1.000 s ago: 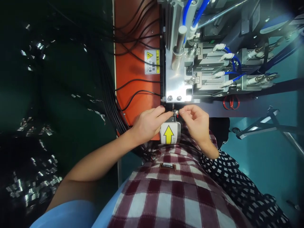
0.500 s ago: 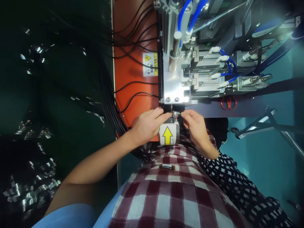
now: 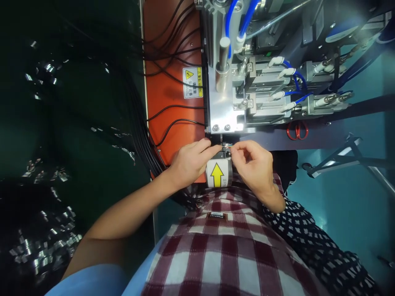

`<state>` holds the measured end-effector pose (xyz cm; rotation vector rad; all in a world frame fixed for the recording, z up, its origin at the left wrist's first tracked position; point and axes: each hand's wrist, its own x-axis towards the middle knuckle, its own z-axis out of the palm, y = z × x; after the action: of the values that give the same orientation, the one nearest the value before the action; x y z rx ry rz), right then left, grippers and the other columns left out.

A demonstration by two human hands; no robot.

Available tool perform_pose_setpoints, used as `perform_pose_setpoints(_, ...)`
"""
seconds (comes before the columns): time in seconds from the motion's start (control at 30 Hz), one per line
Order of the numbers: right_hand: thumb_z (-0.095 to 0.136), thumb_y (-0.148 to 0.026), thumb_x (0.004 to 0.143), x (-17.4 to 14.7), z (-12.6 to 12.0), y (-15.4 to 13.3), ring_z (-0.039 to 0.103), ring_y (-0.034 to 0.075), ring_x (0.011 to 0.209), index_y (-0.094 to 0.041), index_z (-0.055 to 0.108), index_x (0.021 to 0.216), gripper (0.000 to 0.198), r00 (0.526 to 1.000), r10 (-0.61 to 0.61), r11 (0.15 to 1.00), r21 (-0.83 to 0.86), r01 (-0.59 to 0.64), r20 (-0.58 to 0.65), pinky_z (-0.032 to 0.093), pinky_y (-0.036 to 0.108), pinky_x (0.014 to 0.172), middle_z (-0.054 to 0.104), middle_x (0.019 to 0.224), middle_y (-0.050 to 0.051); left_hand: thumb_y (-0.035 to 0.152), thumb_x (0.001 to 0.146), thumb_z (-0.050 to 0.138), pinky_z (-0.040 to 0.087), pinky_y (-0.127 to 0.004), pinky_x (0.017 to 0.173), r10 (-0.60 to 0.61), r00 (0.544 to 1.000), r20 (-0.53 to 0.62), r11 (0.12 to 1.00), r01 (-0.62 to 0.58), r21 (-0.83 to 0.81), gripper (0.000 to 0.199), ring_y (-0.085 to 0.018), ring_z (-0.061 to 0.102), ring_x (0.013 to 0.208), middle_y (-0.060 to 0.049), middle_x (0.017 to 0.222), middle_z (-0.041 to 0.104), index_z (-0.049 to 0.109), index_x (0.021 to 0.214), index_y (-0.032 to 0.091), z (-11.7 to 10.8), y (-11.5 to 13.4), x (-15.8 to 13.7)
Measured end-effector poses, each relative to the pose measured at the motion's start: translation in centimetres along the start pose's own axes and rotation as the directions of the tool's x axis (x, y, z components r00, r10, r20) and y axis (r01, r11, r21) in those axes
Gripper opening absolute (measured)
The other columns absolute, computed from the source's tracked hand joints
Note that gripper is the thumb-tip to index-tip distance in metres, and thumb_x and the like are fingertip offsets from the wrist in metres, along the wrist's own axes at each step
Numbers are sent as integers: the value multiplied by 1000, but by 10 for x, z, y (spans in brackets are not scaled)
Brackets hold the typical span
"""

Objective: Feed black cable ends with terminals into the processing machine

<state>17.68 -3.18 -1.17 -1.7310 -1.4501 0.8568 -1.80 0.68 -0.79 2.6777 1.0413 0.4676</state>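
Between my two hands, a small bundle of thin coloured wires (image 3: 227, 145) lies at the front edge of the machine. My left hand (image 3: 193, 161) reaches in from the left over the orange panel, its index finger pressed at the bundle's left end; its thumb is hidden. On the right side, my right hand (image 3: 253, 164) pinches the wires' loose ends between thumb and index finger. Just below the fingertips sits a small black fixture (image 3: 226, 154). A white label with a yellow arrow (image 3: 217, 174) is below that, close to my checked apron (image 3: 212, 246).
Metal cylinders (image 3: 267, 109) with blue air hoses (image 3: 251, 18) stand ahead. Black cables (image 3: 137, 111) run across the orange panel (image 3: 173, 96) and down its left side. Red-handled scissors (image 3: 297, 130) lie at the right. Shiny connector ends (image 3: 40, 246) hang in the dark at left.
My right hand has moved slightly left, closer to my left fingertip, and its fingers have turned over the wires. My left hand stays nearly in place. The view has shifted a little.
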Motion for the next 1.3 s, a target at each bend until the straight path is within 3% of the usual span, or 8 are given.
perform_pose_setpoints(0.07, 60, -24, 85, 5, 1, 6, 49, 12, 61, -20, 66, 75, 12, 998, 32, 994, 104, -37, 48, 40, 27, 59, 60, 70, 1, 21, 99, 37, 51, -25, 63, -6, 1000, 15, 1000, 6, 6, 33, -15, 60, 72, -6, 83, 63, 67, 113, 15, 0, 0, 0)
perform_pose_setpoints(0.17, 65, -28, 82, 11, 3, 17, 45, 10, 53, -19, 64, 75, 12, 972, 152, 920, 335, -205, 177, 37, 24, 52, 54, 61, -3, 21, 99, 37, 51, -24, 63, -5, 1000, 9, 1000, 5, 5, 33, -15, 60, 73, -6, 84, 63, 67, 112, 15, -1, 0, 1)
perform_pose_setpoints(0.3, 67, -34, 82, 15, 4, 25, 44, 9, 50, -18, 65, 74, 18, 931, 233, 828, 444, -341, 279, 36, 24, 50, 52, 56, -4, 19, 99, 40, 50, -24, 61, 14, 1000, -9, 1000, -14, 6, 31, -15, 60, 71, -6, 81, 62, 67, 110, 12, -2, 1, 2)
perform_pose_setpoints(0.57, 69, -38, 81, 14, 14, 17, 47, 9, 50, -18, 61, 76, 22, 944, 240, 800, 506, -324, 225, 39, 24, 50, 53, 58, -5, 21, 100, 37, 50, -25, 62, 4, 1000, 13, 1000, -4, 4, 33, -15, 59, 73, -6, 83, 61, 66, 113, 14, -2, 0, 1)
perform_pose_setpoints(0.67, 67, -36, 82, 14, 18, 16, 45, 8, 49, -18, 59, 74, 22, 918, 278, 734, 553, -393, 283, 38, 23, 50, 52, 54, -6, 23, 100, 37, 48, -26, 63, -8, 1000, 22, 1000, 8, 17, 33, -16, 58, 74, -6, 83, 61, 66, 113, 15, -1, 2, 0)
perform_pose_setpoints(0.83, 68, -39, 81, 14, 20, 19, 43, 7, 46, -18, 58, 74, 24, 883, 307, 638, 612, -467, 354, 35, 21, 46, 51, 51, -6, 21, 96, 47, 42, -33, 68, -69, 997, 25, 979, 63, 194, 28, -21, 53, 79, -9, 92, 61, 64, 118, 21, -8, 11, -2)
perform_pose_setpoints(1.03, 69, -41, 80, 15, 20, 23, 47, 8, 49, -19, 58, 74, 26, 907, 254, 661, 624, -416, 336, 39, 23, 52, 51, 54, -7, 14, 94, 43, 46, -34, 75, -149, 962, 228, 979, 111, 171, 30, -24, 52, 87, -14, 103, 59, 60, 118, 10, -17, 33, 7)
perform_pose_setpoints(1.3, 68, -42, 80, 17, 20, 23, 47, 9, 51, -18, 58, 77, 27, 914, 230, 686, 611, -396, 334, 39, 24, 55, 53, 54, -6, 12, 94, 39, 48, -36, 81, -249, 963, 105, 963, 235, 132, 37, -24, 53, 93, -14, 113, 61, 58, 126, 12, 5, 42, 2)
